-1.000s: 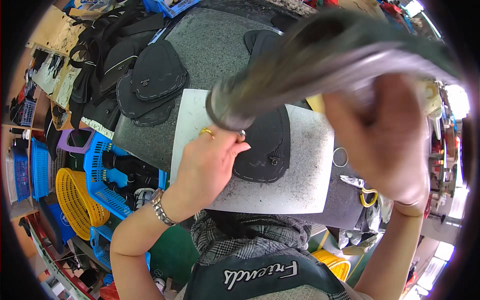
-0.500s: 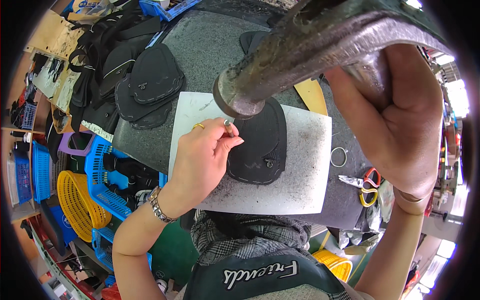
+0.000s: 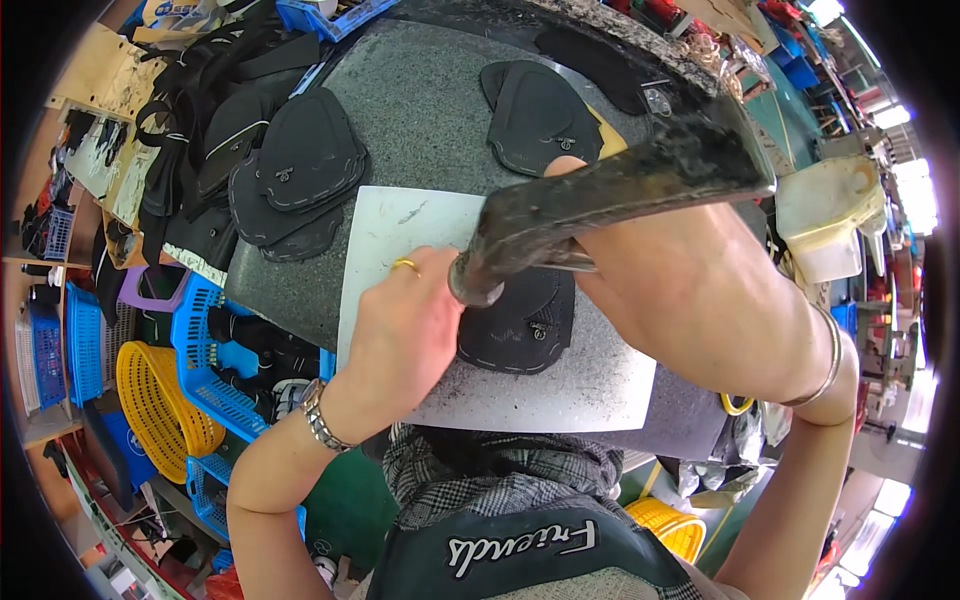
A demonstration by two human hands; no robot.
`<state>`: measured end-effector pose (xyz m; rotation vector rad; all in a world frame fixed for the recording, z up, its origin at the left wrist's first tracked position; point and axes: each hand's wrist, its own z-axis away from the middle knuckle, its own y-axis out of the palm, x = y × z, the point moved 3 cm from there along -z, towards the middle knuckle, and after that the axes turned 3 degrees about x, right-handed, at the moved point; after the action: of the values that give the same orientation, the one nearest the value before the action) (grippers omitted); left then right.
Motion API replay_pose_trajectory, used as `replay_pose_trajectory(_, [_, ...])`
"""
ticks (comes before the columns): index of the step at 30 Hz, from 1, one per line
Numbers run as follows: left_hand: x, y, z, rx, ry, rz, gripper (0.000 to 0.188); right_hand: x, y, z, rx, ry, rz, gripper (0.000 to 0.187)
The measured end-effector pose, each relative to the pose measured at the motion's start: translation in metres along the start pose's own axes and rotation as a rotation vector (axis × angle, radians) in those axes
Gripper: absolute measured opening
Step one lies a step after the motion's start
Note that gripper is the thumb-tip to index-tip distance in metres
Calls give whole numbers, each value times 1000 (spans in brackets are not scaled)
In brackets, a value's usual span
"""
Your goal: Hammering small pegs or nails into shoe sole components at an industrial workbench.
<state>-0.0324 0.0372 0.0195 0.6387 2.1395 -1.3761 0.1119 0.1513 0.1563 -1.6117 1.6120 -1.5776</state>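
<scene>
My right hand (image 3: pixel 700 290) grips a dark, worn hammer (image 3: pixel 600 195), its round head down close to my left fingertips. My left hand (image 3: pixel 405 335), with a gold ring and a metal wrist bracelet, presses on the edge of a black shaped leather piece (image 3: pixel 515 330). That piece lies on a white sheet (image 3: pixel 400 225) spread over the dark grey worktable (image 3: pixel 420 110). What my left fingers pinch under the hammer head is hidden.
A stack of similar black pieces (image 3: pixel 295 170) lies at the table's left, another black piece (image 3: pixel 540 115) at the back. Blue crates (image 3: pixel 215 350) and a yellow basket (image 3: pixel 150 400) stand on the left below the table. A cream container (image 3: pixel 825 215) is at the right.
The hammer has come down from a raised position to just above the black piece by my left fingers. My left hand stays on the piece.
</scene>
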Motion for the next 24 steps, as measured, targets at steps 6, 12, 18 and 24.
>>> replay_pose_trajectory(6, [26,1,-2,65,-493,596,8,7,-2,-7,93,33,55,24])
replay_pose_trajectory(12, [6,1,-3,-10,-161,180,7,-2,-4,-5,-135,-31,-124,31])
replay_pose_trajectory(18, [14,6,-4,-55,-257,455,10,-2,-5,-6,-232,-196,-21,31])
replay_pose_trajectory(24, [3,6,0,-14,-55,45,13,15,9,-10,223,-133,293,34])
